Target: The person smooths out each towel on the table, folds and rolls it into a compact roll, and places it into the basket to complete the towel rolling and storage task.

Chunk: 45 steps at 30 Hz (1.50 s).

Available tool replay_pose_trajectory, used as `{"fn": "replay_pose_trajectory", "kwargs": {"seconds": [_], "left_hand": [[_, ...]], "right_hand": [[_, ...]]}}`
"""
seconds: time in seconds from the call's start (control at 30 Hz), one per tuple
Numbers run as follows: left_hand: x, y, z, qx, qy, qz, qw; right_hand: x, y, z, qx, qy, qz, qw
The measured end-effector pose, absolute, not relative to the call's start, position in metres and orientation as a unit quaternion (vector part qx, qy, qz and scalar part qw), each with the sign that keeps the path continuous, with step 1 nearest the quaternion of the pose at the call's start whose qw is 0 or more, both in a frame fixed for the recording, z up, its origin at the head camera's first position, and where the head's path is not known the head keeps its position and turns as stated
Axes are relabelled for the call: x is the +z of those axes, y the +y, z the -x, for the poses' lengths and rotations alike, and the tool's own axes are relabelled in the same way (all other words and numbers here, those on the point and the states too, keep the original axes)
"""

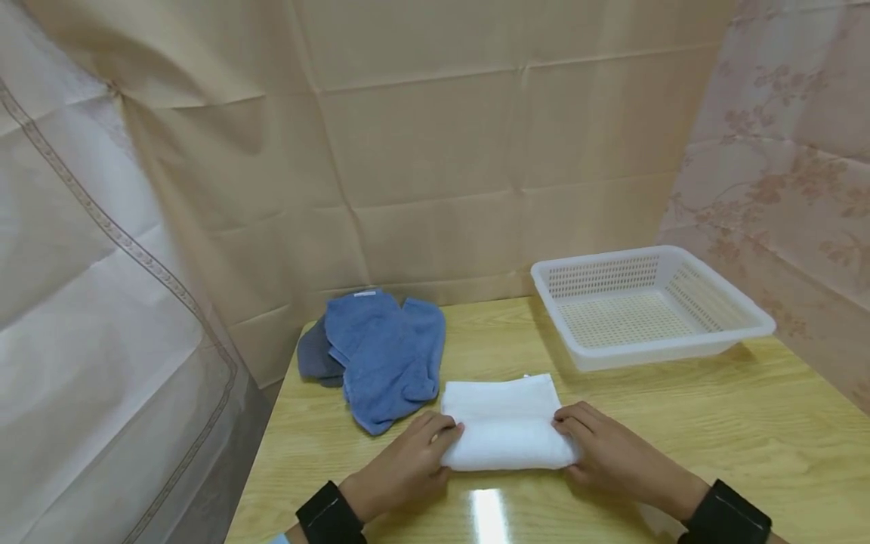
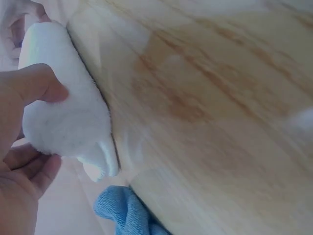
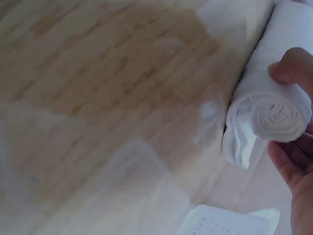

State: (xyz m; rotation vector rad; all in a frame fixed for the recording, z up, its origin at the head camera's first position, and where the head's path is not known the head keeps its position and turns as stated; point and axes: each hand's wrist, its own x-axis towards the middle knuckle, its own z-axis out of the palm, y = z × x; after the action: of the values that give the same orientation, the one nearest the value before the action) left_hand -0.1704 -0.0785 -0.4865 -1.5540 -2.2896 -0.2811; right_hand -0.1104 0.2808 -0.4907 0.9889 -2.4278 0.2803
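Note:
A white towel [image 1: 506, 423] lies on the wooden table, its near part rolled up and its far part still flat. My left hand [image 1: 419, 451] grips the left end of the roll, thumb [image 2: 51, 88] on top and fingers beneath. At the other end my right hand [image 1: 598, 447] holds the roll the same way. The right wrist view shows the spiral layers at the end of the white towel [image 3: 279, 117], between the thumb [image 3: 293, 68] and the fingers of the right hand.
Behind the left hand lie crumpled blue towels [image 1: 390, 355] with a grey cloth [image 1: 318, 355] partly under them. A white plastic basket [image 1: 652, 351] with slotted sides stands at the back right of the table [image 1: 680, 423]. Beige cloth [image 1: 435, 151] hangs behind.

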Motion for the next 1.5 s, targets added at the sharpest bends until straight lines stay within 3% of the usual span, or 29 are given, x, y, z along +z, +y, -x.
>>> {"fn": "replay_pose_trajectory", "kwargs": {"seconds": [0.63,0.87,1.03,1.13,1.37,1.5], "left_hand": [[-0.474,-0.072,0.182,-0.135,-0.846,0.513,0.057],[-0.478,-0.078,0.180,-0.231,-0.848,0.476,-0.035],[-0.481,-0.082,0.183,-0.334,-0.832,0.430,-0.110],[-0.481,-0.083,0.182,-0.363,-0.819,0.438,-0.079],[-0.482,-0.077,0.174,-0.244,-0.838,0.469,0.135],[-0.481,-0.073,0.170,-0.204,-0.831,0.481,0.194]], "right_hand": [[-0.468,0.286,0.122,0.222,-0.915,-0.333,0.055],[-0.467,0.293,0.133,0.294,-0.893,-0.339,-0.040],[-0.468,0.294,0.136,0.348,-0.873,-0.335,-0.067],[-0.470,0.293,0.133,0.358,-0.871,-0.334,-0.039],[-0.477,0.288,0.117,0.227,-0.911,-0.320,0.129],[-0.480,0.286,0.113,0.184,-0.907,-0.326,0.195]]}}
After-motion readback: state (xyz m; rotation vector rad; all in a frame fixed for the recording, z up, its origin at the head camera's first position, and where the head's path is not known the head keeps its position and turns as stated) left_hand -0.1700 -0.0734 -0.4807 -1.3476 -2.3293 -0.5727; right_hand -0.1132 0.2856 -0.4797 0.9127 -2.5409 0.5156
